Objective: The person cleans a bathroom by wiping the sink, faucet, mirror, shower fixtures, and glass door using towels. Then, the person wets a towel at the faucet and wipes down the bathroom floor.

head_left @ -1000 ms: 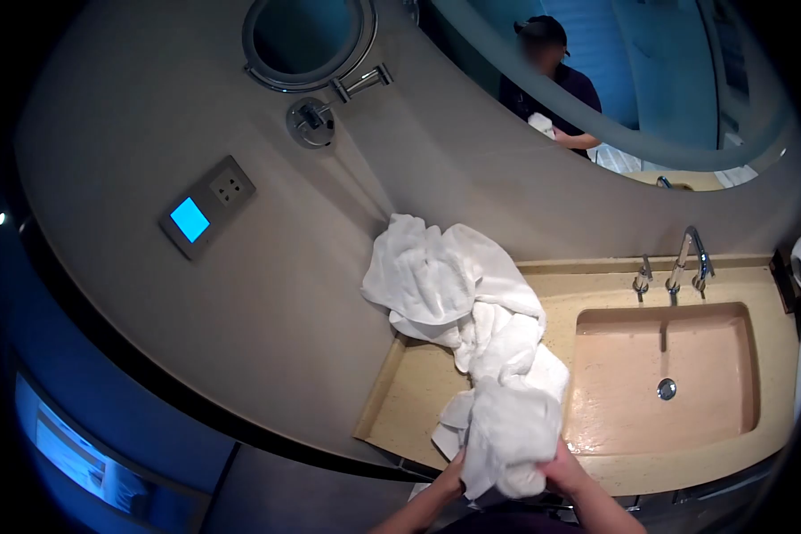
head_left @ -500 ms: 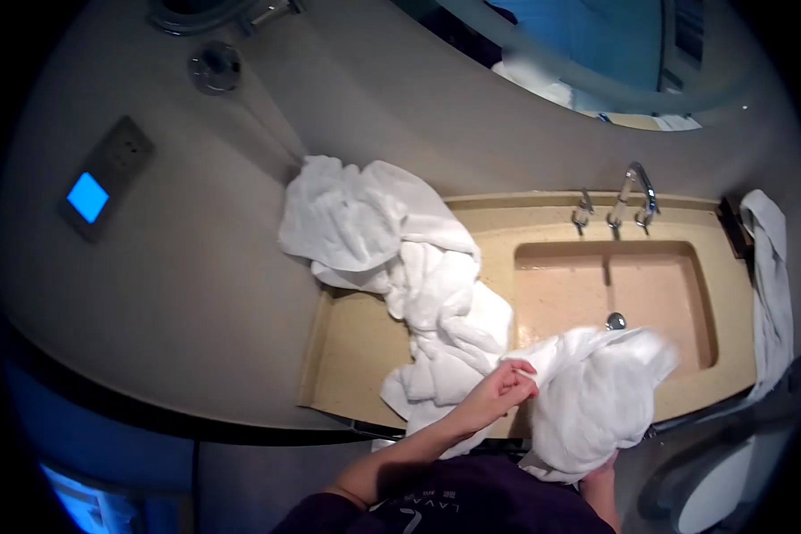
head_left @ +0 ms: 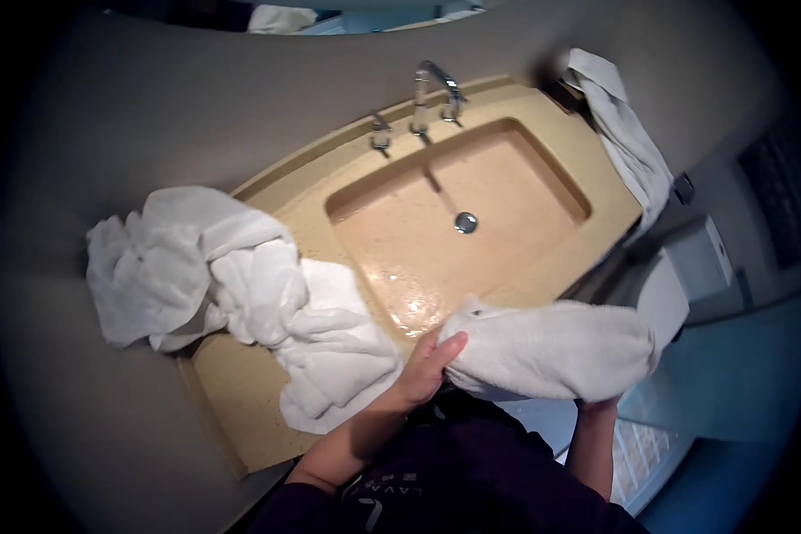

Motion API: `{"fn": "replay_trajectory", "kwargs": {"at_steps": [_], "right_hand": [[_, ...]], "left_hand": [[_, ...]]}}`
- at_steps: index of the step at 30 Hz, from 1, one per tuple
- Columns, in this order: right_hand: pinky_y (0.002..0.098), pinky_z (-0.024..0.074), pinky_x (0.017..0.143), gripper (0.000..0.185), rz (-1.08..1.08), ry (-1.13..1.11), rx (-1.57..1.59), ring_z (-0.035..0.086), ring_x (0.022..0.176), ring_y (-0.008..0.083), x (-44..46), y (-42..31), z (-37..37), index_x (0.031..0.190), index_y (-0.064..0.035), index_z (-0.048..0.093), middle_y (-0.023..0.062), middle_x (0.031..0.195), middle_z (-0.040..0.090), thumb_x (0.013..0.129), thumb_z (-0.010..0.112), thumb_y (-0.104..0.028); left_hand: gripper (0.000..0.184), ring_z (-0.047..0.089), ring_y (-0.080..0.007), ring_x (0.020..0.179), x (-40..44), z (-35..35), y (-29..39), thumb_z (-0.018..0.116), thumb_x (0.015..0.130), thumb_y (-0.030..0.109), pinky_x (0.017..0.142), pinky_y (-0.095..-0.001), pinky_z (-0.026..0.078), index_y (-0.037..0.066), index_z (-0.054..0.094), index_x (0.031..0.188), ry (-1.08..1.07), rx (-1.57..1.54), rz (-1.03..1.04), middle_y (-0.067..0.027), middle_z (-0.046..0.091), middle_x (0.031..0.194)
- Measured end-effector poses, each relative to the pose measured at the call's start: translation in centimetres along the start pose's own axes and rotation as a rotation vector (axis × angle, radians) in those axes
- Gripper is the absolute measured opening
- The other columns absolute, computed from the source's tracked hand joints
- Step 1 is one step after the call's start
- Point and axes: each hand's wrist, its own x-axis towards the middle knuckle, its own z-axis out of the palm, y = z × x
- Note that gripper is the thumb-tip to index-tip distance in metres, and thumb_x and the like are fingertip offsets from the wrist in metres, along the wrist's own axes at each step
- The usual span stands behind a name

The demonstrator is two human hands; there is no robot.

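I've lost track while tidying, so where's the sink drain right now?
In the head view, the drain sits in the basin floor, below the faucet and above the held towel.

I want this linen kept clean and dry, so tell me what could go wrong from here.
The held white cloth could dip into the sink, whose glistening surface may be wet. The left hand grips one end, but the right hand is mostly hidden below the other, so a fold might slip. The heaped white cloth reaches near the counter's front edge and could slide if bumped.
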Motion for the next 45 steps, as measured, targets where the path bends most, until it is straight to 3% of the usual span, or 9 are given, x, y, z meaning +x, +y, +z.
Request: {"fn": "replay_trajectory", "kwargs": {"at_steps": [9,15,17,20,22,29,31,35,45], "right_hand": [[0.0405,0.0314,0.099,0.048,0.179,0.419,-0.291,0.04,0.116,0.0272,-0.7,-0.9,0.2,0.127,-0.0035,0.032,0.0133,0.128,0.04,0.089,0.04,-0.032],[0.039,0.0365,0.094,0.045,-0.082,-0.15,0.027,0.047,0.11,0.0264,2.9,-5.6,-4.8,0.122,-0.0006,0.039,0.0131,0.121,0.046,0.087,0.044,-0.027],[0.037,0.0391,0.091,0.039,0.063,0.242,-0.3,0.05,0.105,0.0229,6.4,-5.3,-0.9,0.117,0.0012,0.043,0.0111,0.109,0.053,0.082,0.047,-0.015],[0.0152,0.0367,0.055,0.046,0.613,-0.235,-0.752,0.042,0.062,0.0021,10.6,-2.8,-0.9,0.122,-0.0067,0.043,0.0019,0.093,0.053,0.077,0.05,-0.005],[0.0174,0.04,0.07,0.037,0.616,-0.45,-0.586,0.048,0.078,0.004,12.1,1.6,-2.9,0.123,-0.0074,0.044,0.0007,0.091,0.054,0.086,0.05,-0.012],[0.0146,0.0368,0.065,0.037,0.8,-0.617,-0.268,0.046,0.073,0.0015,20.0,4.7,-3.1,0.121,-0.0032,0.043,-0.0035,0.088,0.053,0.086,0.049,-0.015],[0.024,0.0393,0.085,0.043,0.998,-0.53,-0.179,0.049,0.099,0.0109,22.7,4.7,-2.2,0.123,0.0032,0.036,0.0079,0.111,0.051,0.087,0.05,-0.014],[0.0236,0.0398,0.082,0.043,0.782,-0.454,-0.32,0.049,0.096,0.0114,24.5,10.0,-2.9,0.123,0.002,0.037,0.0084,0.11,0.051,0.087,0.05,-0.017],[0.0183,0.0372,0.069,0.029,0.947,-0.326,-0.46,0.044,0.077,0.0054,24.4,19.6,-2.6,0.114,-0.0026,0.046,-0.0023,0.089,0.048,0.087,0.049,-0.012]], "left_hand": [[0.028,0.046,-0.0092,0.098,1.3,1.0,2.5,0.042,0.09,0.017,0.086,-0.0238,0.035,0.0,0.048,0.112,0.155,0.185,0.231,-0.0044,0.053,0.106],[0.038,0.047,-0.0225,0.108,1.9,1.0,6.1,0.041,0.089,0.026,0.095,-0.0355,0.034,0.001,0.042,0.117,0.216,0.047,0.723,-0.0118,0.05,0.115],[0.04,0.047,-0.021,0.108,3.5,-0.7,8.2,0.039,0.09,0.031,0.095,-0.0349,0.034,0.002,0.043,0.118,0.264,-0.013,0.95,-0.0103,0.05,0.115],[0.039,0.048,-0.0197,0.106,4.5,-1.8,12.8,0.039,0.09,0.03,0.094,-0.0341,0.035,0.003,0.043,0.117,0.476,0.093,1.153,-0.0108,0.05,0.115],[0.037,0.048,-0.0199,0.106,6.1,-3.8,15.1,0.039,0.09,0.028,0.094,-0.034,0.035,0.002,0.044,0.117,0.565,0.202,1.26,-0.0111,0.05,0.115],[0.035,0.052,-0.0285,0.093,17.2,-16.3,19.2,0.046,0.085,0.024,0.083,-0.0405,0.041,0.001,0.045,0.112,1.384,1.885,1.035,-0.018,0.051,0.105],[0.039,0.052,-0.033,0.09,20.5,-14.4,18.8,0.052,0.08,0.024,0.081,-0.042,0.041,0.003,0.047,0.112,1.283,2.024,0.379,-0.0206,0.05,0.104],[0.037,0.052,-0.0323,0.091,26.2,-22.4,17.1,0.054,0.077,0.021,0.082,-0.0414,0.042,0.01,0.049,0.112,1.036,2.148,0.211,-0.0148,0.05,0.107],[0.03,0.048,-0.0312,0.1,31.1,-25.4,18.6,0.043,0.08,0.007,0.085,-0.0368,0.039,0.0,0.046,0.108,0.509,1.882,0.565,-0.0173,0.052,0.105]]}}
